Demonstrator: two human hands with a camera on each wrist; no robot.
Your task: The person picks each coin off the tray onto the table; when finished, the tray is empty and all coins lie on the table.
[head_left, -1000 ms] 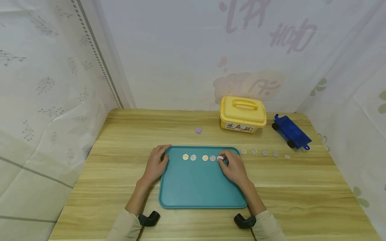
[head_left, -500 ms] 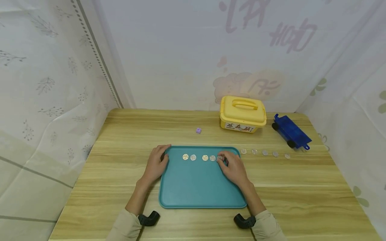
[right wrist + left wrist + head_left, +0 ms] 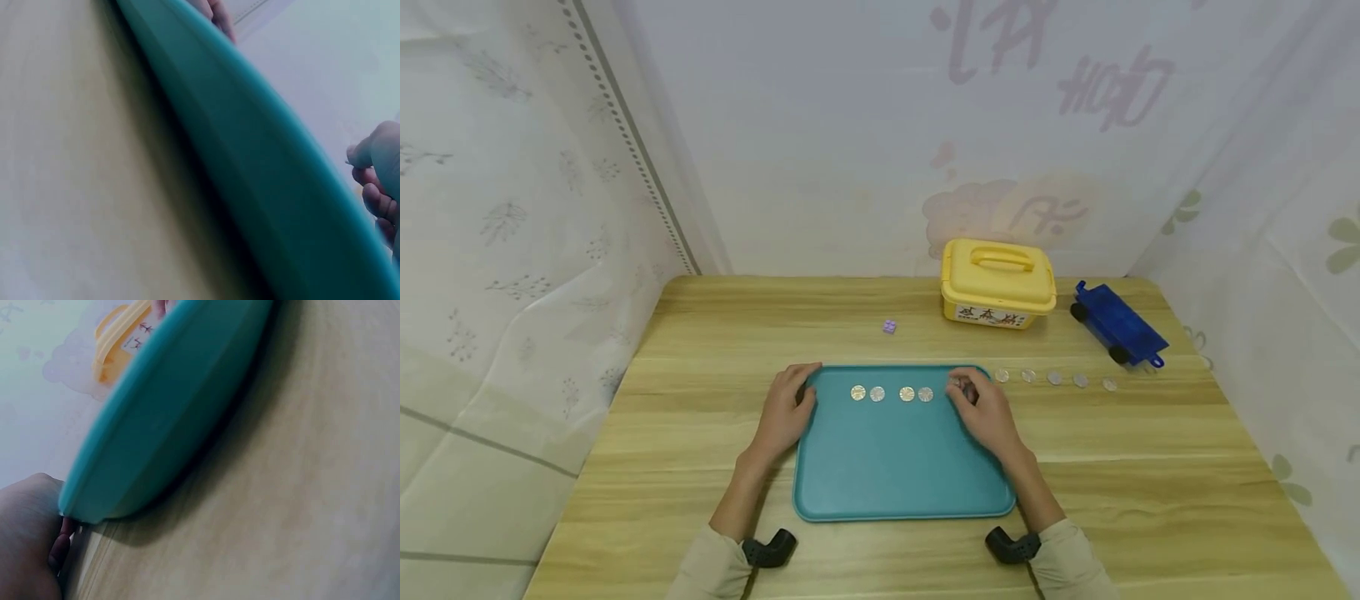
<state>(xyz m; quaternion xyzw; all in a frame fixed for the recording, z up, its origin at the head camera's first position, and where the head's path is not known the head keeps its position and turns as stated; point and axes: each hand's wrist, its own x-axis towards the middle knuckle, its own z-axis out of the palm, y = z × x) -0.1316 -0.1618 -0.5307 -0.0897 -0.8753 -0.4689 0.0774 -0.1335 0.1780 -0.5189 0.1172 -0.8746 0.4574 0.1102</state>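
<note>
My right hand (image 3: 988, 417) pinches a silver coin (image 3: 956, 382) between thumb and fingertips above the tray's upper right; the fingers partly cover it. In the right wrist view only a thin edge of the coin (image 3: 349, 163) shows at the fingertips. My left hand (image 3: 784, 411) holds the upper left corner of the teal tray (image 3: 902, 467), its thumb at the rim. Near the tray's far side lie a gold coin (image 3: 858, 392), a silver coin (image 3: 877, 393), another gold coin (image 3: 907, 394) and another silver coin (image 3: 925, 394), in a row with a wider gap mid-row.
Several silver coins (image 3: 1055, 378) form a row on the wooden table (image 3: 700, 350) right of the tray. Behind stand a yellow lidded box (image 3: 997, 283) and a blue toy trailer (image 3: 1120, 323). A small purple toy brick (image 3: 889, 327) lies beyond the tray.
My right hand has lifted the rightmost silver coin from the tray's row and shifted slightly right. My left hand stays at the tray's corner. The head view has shifted slightly.
</note>
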